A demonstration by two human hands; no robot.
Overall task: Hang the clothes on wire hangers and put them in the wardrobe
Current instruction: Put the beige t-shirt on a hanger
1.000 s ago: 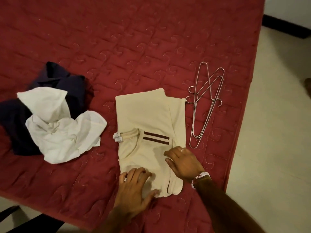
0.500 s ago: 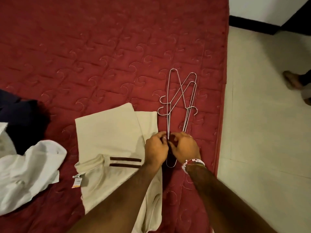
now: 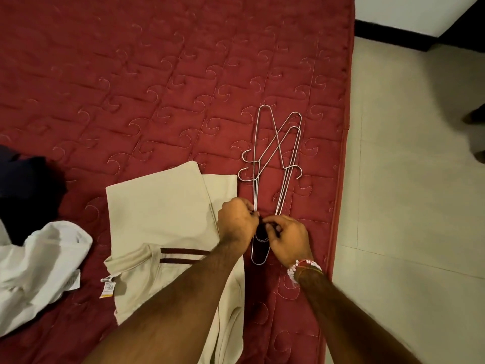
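left hand, right hand: fingers pinch thin wire hangers | quilted mattress | folded shirt

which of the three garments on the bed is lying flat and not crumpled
The cream shirt with two maroon stripes, next to the wire hangers; the white garment and the dark garment lie bunched up farther left.

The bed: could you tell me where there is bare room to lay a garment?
The far half of the red quilt, beyond the beige shirt and wire hangers, is bare. The near side is crowded: white garment and dark garment at left, shirt in the middle, left hand and right hand on the hangers.
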